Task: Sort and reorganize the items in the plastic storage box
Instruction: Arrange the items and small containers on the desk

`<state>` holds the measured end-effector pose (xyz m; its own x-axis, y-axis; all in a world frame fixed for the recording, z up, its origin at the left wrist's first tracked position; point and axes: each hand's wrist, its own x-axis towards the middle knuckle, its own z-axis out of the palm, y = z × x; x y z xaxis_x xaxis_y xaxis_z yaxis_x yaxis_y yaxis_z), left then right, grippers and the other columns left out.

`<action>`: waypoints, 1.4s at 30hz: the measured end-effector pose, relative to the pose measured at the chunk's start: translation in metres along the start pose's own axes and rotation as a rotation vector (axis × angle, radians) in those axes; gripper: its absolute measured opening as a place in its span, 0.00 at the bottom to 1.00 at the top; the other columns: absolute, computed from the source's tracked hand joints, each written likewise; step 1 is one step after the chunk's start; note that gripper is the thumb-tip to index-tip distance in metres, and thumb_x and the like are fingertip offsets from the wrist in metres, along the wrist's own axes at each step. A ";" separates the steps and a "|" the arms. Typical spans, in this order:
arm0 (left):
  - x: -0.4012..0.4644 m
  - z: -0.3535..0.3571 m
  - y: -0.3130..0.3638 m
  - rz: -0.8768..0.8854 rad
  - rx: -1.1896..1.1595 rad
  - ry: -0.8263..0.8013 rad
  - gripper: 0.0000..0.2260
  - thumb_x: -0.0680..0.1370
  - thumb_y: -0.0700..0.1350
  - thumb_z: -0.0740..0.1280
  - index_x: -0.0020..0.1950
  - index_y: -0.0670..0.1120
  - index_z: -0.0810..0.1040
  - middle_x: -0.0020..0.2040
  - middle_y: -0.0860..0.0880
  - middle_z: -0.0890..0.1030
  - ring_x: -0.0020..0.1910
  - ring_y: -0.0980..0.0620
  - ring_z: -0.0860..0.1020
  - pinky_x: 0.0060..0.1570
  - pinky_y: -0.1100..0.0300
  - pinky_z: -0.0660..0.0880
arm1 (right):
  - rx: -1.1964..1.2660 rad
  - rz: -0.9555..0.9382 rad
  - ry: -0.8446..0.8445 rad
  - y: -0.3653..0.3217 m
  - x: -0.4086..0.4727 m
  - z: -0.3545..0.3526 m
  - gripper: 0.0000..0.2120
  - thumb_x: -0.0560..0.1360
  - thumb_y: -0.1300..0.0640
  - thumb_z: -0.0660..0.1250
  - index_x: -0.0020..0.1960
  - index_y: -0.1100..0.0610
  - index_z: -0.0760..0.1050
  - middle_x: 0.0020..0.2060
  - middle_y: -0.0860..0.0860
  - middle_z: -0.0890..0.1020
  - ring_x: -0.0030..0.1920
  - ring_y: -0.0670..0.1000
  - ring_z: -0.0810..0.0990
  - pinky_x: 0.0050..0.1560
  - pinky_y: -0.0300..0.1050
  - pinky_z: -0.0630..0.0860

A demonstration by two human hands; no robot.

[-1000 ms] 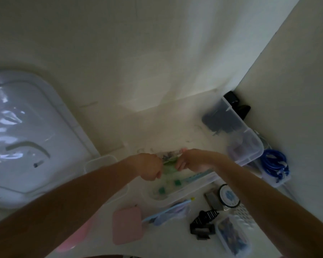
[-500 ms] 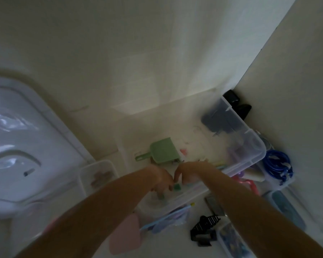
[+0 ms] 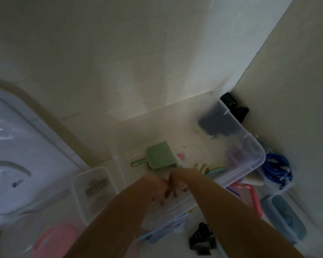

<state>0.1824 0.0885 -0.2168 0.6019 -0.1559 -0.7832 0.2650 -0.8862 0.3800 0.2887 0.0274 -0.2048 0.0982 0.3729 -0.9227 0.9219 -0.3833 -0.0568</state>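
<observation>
A clear plastic storage box [image 3: 257,161] stands on the floor against the wall. Inside lie a green dustpan [image 3: 159,155], a small pink piece [image 3: 181,156], a dark bundle [image 3: 213,123] and teal and yellow combs [image 3: 213,167]. My left hand [image 3: 157,187] and my right hand [image 3: 177,183] reach side by side down into the box's near end. Their fingers point downward, and I see nothing held in them. The picture is dim and blurred.
A large white lid [image 3: 17,164] lies at the left, beside a small clear tub [image 3: 93,185] of clips. In front are a pink item [image 3: 52,239], a bluish pouch [image 3: 166,229] and black clips [image 3: 201,239]. A blue cable coil [image 3: 276,168], a pink handle [image 3: 254,194] and a lidded container [image 3: 285,218] crowd the right wall.
Both hands held a greenish item together above the box a second ago. They have since dropped lower into the near end, and the green dustpan has come into view.
</observation>
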 end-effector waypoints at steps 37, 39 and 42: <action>-0.111 -0.056 0.156 0.488 -0.478 1.215 0.23 0.71 0.50 0.78 0.63 0.48 0.78 0.47 0.54 0.85 0.43 0.59 0.83 0.46 0.67 0.79 | 2.742 -0.342 0.786 0.038 -0.239 0.127 0.17 0.72 0.60 0.73 0.59 0.64 0.79 0.58 0.63 0.80 0.56 0.61 0.82 0.51 0.52 0.82; -0.135 -0.039 0.168 0.544 -0.408 1.152 0.21 0.69 0.50 0.78 0.58 0.48 0.77 0.47 0.55 0.85 0.45 0.60 0.82 0.46 0.66 0.78 | 2.742 -0.364 0.737 0.019 -0.251 0.138 0.18 0.75 0.53 0.70 0.62 0.61 0.78 0.59 0.62 0.80 0.56 0.61 0.82 0.51 0.55 0.81; -0.157 -0.007 0.181 0.548 -0.222 1.085 0.17 0.69 0.51 0.75 0.56 0.53 0.78 0.47 0.54 0.84 0.45 0.56 0.81 0.48 0.56 0.78 | 2.748 -0.442 0.680 -0.015 -0.263 0.144 0.19 0.80 0.45 0.61 0.59 0.60 0.78 0.52 0.59 0.84 0.44 0.57 0.86 0.43 0.50 0.81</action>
<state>0.1417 -0.0445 -0.0213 0.9590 0.0530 0.2785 -0.1605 -0.7084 0.6874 0.1947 -0.1866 -0.0157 0.5887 0.4597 -0.6649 -0.8082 0.3478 -0.4752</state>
